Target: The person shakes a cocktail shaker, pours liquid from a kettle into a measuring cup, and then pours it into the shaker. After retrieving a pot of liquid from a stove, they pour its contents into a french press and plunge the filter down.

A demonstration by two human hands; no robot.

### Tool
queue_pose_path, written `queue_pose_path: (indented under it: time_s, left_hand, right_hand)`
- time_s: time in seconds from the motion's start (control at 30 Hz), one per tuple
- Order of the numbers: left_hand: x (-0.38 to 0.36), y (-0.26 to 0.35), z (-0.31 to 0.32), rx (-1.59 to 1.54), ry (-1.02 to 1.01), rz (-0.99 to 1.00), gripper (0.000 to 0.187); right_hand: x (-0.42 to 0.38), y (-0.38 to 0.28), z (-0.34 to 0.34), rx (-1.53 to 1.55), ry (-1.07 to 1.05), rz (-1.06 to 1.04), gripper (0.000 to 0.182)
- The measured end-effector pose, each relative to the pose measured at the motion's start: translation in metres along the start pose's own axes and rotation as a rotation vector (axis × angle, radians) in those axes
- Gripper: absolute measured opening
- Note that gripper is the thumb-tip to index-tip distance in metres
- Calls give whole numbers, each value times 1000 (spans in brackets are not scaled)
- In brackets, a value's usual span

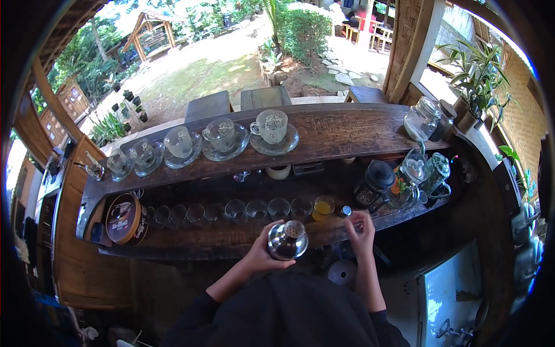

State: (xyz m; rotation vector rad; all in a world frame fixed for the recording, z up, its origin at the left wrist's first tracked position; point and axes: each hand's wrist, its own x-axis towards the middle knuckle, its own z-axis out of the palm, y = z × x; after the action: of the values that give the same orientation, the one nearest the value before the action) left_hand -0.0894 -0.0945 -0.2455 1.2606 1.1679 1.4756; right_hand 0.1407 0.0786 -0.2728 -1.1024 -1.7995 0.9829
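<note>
In my left hand [264, 250] is a shiny metal cocktail shaker [287, 240], its perforated strainer top uncovered. My fingers wrap around its left side and underneath. My right hand [361, 229] is at the counter's front, thumb and fingers curled in a pinch at the edge of a small metal shaker cap [346, 210]. Just left of the cap stands a glass of yellow-orange liquid [322, 209]. Several clear glasses [278, 207] form a row on the lower counter [231, 243], extending left from the yellow one.
On the raised bar [341, 130], glass cups on saucers [274, 130] line the left half; a glass jar [422, 120] stands right. A French press [376, 182] and glass pitchers [436, 170] crowd the lower counter's right. A round box [124, 218] stands left. A metal door [448, 295] is lower right.
</note>
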Motion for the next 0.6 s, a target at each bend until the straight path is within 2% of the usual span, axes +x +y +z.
queue_pose_path:
  time_s: [0.03,0.07,0.13,0.2,0.27,0.3,0.4,0.47,0.6]
  left_hand:
    - [4,2,7,-64,-15,-25,95]
    - [9,2,15,-64,-19,-28,95]
    - [19,2,32,-157,37,18,94]
    - [26,-12,45,-105,36,79,93]
    - [27,-24,59,-375,83,-74,91]
    - [27,-25,60,-328,55,-72,88]
    - [26,-22,67,-367,33,-42,84]
    - [22,-17,68,-448,24,-93,81]
    - [28,-33,60,-343,-32,-147,70]
  right_hand:
    - [-11,-8,2,171,-45,1,37]
    - [-22,-21,5,216,-139,-53,47]
    - [-37,-38,6,179,-468,-145,84]
    - [-50,-47,17,270,-598,-114,92]
    - [-61,-40,26,329,-550,-46,94]
    - [-65,-36,27,389,-504,27,96]
    - [-69,-35,15,359,-523,-7,95]
    - [-75,-42,5,363,-520,72,93]
    - [-85,-50,-11,216,-472,150,91]
